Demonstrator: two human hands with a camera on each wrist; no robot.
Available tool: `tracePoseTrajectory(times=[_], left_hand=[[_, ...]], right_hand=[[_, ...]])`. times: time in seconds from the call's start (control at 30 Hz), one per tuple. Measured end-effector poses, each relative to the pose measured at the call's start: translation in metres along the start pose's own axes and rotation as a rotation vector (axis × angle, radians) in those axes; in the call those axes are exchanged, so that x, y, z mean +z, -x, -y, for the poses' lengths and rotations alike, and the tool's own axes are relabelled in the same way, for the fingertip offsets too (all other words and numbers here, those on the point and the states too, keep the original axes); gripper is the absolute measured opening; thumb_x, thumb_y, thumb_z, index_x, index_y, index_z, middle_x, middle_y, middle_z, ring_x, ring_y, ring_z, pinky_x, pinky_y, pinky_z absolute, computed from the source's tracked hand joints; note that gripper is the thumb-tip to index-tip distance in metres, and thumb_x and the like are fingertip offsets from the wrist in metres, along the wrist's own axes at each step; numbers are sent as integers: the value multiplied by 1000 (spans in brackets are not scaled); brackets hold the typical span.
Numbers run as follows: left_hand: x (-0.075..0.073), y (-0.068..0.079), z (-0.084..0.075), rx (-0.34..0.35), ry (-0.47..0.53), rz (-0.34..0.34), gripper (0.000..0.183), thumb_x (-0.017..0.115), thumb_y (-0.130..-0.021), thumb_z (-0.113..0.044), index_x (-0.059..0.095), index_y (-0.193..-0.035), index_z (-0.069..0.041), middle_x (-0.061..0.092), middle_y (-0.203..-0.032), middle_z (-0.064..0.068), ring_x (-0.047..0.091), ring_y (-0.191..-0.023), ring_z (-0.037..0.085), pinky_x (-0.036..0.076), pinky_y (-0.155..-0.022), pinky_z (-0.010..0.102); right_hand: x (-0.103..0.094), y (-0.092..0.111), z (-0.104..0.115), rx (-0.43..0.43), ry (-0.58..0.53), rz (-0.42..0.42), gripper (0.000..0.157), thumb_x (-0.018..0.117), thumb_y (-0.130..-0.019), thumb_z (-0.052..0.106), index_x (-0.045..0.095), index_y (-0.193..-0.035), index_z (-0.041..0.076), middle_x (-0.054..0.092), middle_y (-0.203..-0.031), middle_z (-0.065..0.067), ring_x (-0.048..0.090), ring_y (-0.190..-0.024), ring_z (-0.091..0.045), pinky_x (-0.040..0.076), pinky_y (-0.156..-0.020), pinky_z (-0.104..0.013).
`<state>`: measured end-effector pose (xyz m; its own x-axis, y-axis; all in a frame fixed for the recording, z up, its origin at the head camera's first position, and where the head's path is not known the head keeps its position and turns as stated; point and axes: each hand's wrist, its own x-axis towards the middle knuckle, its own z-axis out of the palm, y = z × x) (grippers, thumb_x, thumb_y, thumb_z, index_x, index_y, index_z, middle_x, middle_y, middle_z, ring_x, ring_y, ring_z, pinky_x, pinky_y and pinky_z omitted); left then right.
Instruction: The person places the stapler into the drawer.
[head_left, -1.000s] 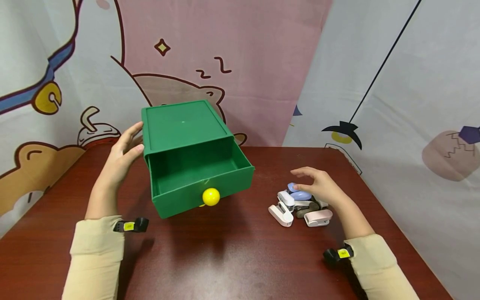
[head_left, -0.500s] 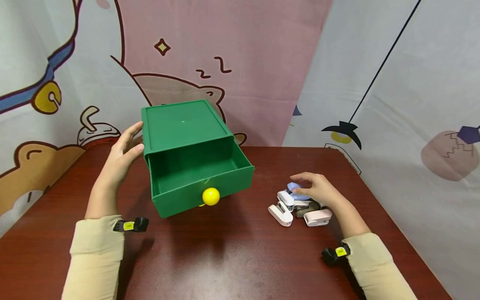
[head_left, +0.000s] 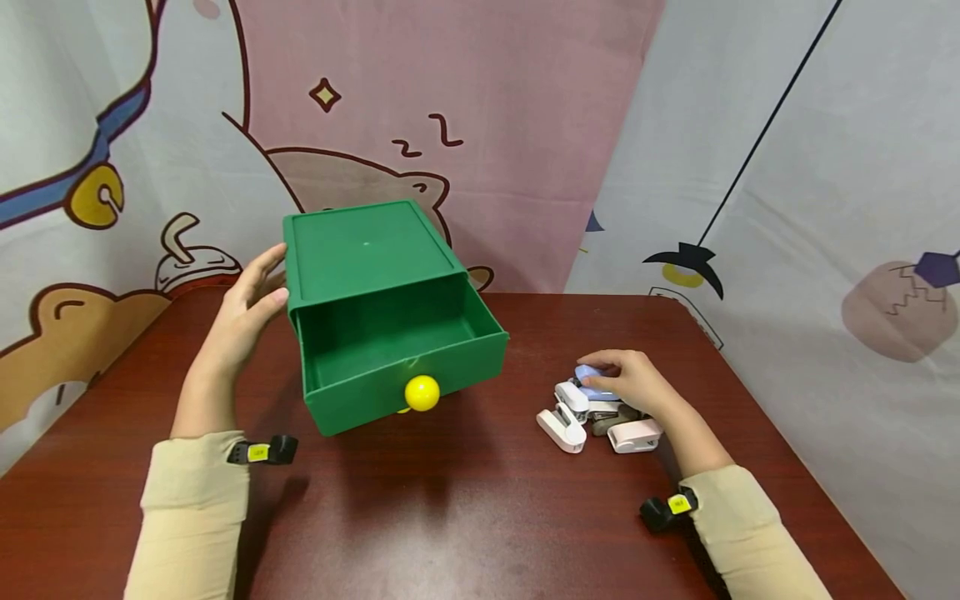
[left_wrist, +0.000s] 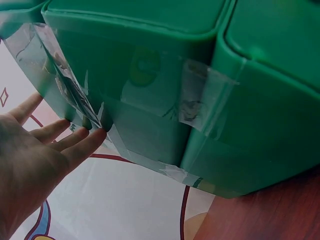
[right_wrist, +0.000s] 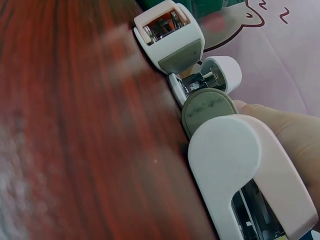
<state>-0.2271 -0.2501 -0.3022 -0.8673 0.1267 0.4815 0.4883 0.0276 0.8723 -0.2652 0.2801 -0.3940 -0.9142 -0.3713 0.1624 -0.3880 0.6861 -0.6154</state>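
Head view looks down and forward; nearer in, left wrist shares the green box [head_left: 367, 250], right the staplers [head_left: 572, 397].

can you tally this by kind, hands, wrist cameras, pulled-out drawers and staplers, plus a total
Hands: 2 (left hand, right hand)
Wrist cameras: 2 (left camera, right camera)
Pulled-out drawers: 1 (green drawer)
Staplers: at least 4 (blue stapler, pink stapler, front white stapler, rear white stapler); overlap may hide more
Total: at least 9

Looks like an indoor recording corner: cartoon-printed cloth [head_left: 525, 125] fills the upper frame behind a red-brown worktop [head_left: 517, 517] at lower centre.
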Motion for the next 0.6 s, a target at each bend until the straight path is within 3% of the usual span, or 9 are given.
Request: tracePoseTrajectory(times=[0.3, 0.6], left_hand=[[0, -1, 2, 8, 6, 5, 57, 51, -95, -13, 33, -149, -9, 27, -152, 14, 34, -132, 23, 39, -90, 18], [0, -1, 1, 3, 3, 2, 58, 51, -95, -13, 33, -149, -9, 27, -152, 14, 32, -133, 25, 39, -91, 18]], right_hand=[[1, -1, 4, -31, 12, -98, 33, 75, -84, 19, 70, -115, 7, 68, -105, -7, 59, -82, -19, 49, -67, -31], [1, -2, 19, -125, 16, -208, 33, 76, -82, 18, 71, -113, 7, 68, -104, -3, 58, -87, -17, 47, -71, -28]])
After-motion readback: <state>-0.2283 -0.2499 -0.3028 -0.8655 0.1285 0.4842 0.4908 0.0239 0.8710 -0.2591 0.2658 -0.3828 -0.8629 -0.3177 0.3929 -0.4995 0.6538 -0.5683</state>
